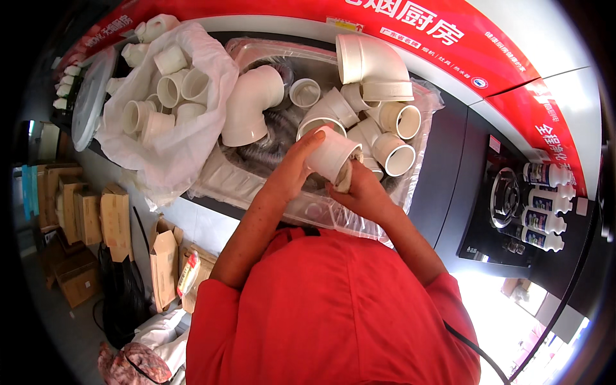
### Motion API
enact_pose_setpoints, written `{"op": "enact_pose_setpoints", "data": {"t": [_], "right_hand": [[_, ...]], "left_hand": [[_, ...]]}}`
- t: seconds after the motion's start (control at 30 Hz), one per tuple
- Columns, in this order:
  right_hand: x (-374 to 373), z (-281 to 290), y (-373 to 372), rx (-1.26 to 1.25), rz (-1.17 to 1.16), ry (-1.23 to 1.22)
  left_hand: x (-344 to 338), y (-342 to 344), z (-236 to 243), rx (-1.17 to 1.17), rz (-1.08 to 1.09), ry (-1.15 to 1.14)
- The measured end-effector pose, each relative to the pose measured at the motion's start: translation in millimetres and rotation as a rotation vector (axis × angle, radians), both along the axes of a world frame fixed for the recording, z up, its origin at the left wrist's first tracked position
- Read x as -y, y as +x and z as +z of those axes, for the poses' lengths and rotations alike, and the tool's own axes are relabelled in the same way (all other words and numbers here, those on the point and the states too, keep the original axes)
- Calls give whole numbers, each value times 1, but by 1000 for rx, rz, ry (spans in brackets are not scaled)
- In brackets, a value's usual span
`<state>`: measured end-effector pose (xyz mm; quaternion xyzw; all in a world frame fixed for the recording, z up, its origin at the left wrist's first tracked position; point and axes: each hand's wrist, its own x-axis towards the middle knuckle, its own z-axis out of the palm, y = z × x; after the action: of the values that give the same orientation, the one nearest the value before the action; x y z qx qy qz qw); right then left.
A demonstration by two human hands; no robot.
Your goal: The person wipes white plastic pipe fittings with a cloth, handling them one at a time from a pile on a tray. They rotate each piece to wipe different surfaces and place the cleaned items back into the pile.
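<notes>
My left hand (pixel 295 163) grips a white plastic pipe fitting (pixel 330 151), tilted over the front of a plastic-covered basin (pixel 417 176). My right hand (pixel 360 192) holds a beige cloth (pixel 344 176) against the fitting's right-hand open end, its fingers partly hidden by cloth and fitting. Behind my hands, several white elbows and short fittings lie in the basin, among them a large elbow (pixel 247 112) on the left, another (pixel 372 64) at the back and a short fitting (pixel 401 122) on the right.
A white bag of fittings (pixel 212 102) stands left of the basin, beside a grey lid (pixel 90 109). At right, several bottles (pixel 542 221) stand by a black cooktop (pixel 475 240). Cardboard boxes (pixel 115 218) sit low at left. A red banner (pixel 507 122) runs along the back.
</notes>
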<state>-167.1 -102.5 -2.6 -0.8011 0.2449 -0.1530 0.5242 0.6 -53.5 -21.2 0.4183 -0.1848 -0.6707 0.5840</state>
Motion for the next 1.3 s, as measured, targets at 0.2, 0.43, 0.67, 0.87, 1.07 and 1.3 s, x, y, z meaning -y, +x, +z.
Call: {"op": "enact_pose_setpoints", "data": {"t": [0.2, 0.43, 0.67, 0.87, 1.07, 1.3], "right_hand": [[-8, 18, 4, 161, -229, 801], [2, -5, 3, -24, 126, -602], [-1, 1, -3, 43, -55, 333], [-8, 15, 3, 128, -240, 843], [3, -7, 3, 26, 86, -563], [2, -5, -4, 77, -103, 274]], "left_hand": [[-3, -7, 6, 246, 89, -180], [-3, 3, 1, 9, -34, 5], [-3, -6, 4, 61, 52, -25], [2, -5, 11, 256, 80, -186], [0, 1, -3, 2, 0, 48], [-1, -11, -4, 44, 69, -43]]}}
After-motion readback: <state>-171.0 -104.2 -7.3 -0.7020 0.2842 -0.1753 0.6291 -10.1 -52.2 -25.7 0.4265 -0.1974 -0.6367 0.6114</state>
